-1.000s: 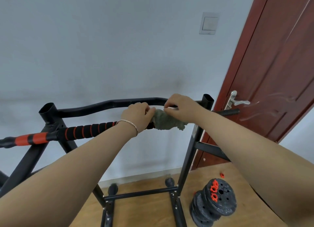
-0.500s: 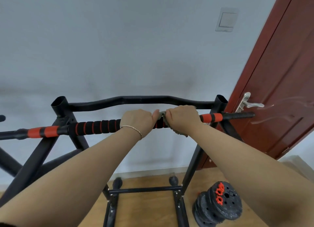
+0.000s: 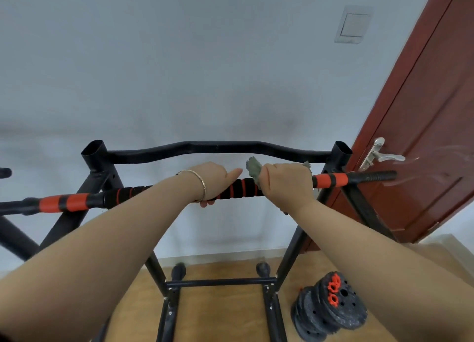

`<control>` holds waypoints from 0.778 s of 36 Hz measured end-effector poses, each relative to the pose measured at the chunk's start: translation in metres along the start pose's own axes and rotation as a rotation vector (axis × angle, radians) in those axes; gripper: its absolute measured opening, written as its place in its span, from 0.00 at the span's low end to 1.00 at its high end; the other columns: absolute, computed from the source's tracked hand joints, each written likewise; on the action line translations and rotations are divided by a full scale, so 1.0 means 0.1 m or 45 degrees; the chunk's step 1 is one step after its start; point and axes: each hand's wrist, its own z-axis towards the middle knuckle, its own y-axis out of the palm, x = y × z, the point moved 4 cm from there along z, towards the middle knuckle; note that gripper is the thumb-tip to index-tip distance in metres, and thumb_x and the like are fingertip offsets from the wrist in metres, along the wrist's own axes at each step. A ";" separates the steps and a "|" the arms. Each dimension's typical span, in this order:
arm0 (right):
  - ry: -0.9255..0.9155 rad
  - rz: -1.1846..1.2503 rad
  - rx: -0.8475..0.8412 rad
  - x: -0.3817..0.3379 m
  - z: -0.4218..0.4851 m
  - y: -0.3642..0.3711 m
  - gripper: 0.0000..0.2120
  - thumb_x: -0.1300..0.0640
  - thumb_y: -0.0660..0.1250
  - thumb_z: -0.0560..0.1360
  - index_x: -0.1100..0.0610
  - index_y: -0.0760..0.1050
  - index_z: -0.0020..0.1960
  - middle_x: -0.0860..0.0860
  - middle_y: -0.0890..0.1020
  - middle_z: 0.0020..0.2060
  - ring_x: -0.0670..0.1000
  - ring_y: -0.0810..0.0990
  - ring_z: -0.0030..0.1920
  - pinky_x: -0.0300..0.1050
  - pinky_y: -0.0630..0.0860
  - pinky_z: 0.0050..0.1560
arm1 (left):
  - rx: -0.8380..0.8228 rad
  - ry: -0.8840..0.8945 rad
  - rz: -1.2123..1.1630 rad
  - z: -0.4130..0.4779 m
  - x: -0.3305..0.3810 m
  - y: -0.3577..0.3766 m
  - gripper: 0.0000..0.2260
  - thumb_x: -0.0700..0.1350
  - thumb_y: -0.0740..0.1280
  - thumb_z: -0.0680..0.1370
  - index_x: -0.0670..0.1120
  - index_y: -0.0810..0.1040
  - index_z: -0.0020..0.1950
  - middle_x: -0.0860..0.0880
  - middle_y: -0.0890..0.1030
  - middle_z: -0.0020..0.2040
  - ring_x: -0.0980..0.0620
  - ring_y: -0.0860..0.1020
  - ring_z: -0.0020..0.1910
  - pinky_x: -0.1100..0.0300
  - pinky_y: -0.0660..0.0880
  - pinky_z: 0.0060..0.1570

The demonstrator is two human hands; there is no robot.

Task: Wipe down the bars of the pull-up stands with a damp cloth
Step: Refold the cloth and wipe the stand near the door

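Observation:
A black pull-up stand (image 3: pixel 97 162) stands in front of me against the wall. Its near bar (image 3: pixel 241 186) has black foam with orange bands and runs left to right at chest height. My left hand (image 3: pixel 213 185), with a thin bracelet on the wrist, grips this bar near its middle. Just to the right, my right hand (image 3: pixel 284 185) is wrapped around the same bar with a grey-green cloth (image 3: pixel 254 168) under the palm. Cloth ends stick out on both sides of the fist. A curved black rear bar (image 3: pixel 220 146) runs behind both hands.
A red-brown door (image 3: pixel 420 126) with a silver lever handle (image 3: pixel 382 155) stands close on the right, near the bar's end. Black weight plates (image 3: pixel 331 308) with orange nuts lie on the wooden floor at lower right. A wall switch (image 3: pixel 352 25) sits above.
The cloth went from hanging loose between both hands to being wrapped around the near bar under my right hand. My right hand has slid rightward along the bar, baring foam between the hands.

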 end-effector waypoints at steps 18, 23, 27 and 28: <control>0.081 0.080 -0.117 0.00 0.10 0.05 0.21 0.55 0.61 0.77 0.53 0.59 0.27 0.47 0.58 0.20 0.50 0.59 0.19 0.39 0.58 0.29 | 0.315 0.147 0.385 0.08 0.04 -0.01 0.15 0.44 0.59 0.80 0.51 0.61 0.65 0.48 0.73 0.41 0.45 0.76 0.40 0.54 0.73 0.35; 0.034 -0.044 -0.226 -0.02 0.13 0.03 0.20 0.61 0.68 0.68 0.54 0.57 0.28 0.46 0.56 0.20 0.48 0.58 0.20 0.35 0.53 0.29 | 0.285 0.123 0.482 0.03 0.08 -0.02 0.11 0.45 0.54 0.82 0.47 0.67 0.64 0.47 0.73 0.38 0.48 0.72 0.32 0.57 0.68 0.30; 0.023 0.004 -0.645 0.02 0.23 0.03 0.12 0.62 0.59 0.74 0.55 0.63 0.32 0.49 0.72 0.27 0.53 0.74 0.31 0.42 0.71 0.33 | 0.585 0.118 0.513 -0.03 0.05 0.10 0.22 0.56 0.46 0.84 0.46 0.74 0.45 0.50 0.73 0.33 0.47 0.73 0.30 0.58 0.64 0.31; 0.120 0.122 -0.744 0.06 0.28 0.02 0.12 0.60 0.57 0.77 0.55 0.67 0.34 0.50 0.74 0.31 0.55 0.76 0.34 0.46 0.74 0.37 | 0.665 0.119 0.514 -0.06 0.06 0.13 0.23 0.58 0.46 0.83 0.47 0.72 0.43 0.51 0.72 0.33 0.46 0.73 0.31 0.58 0.64 0.32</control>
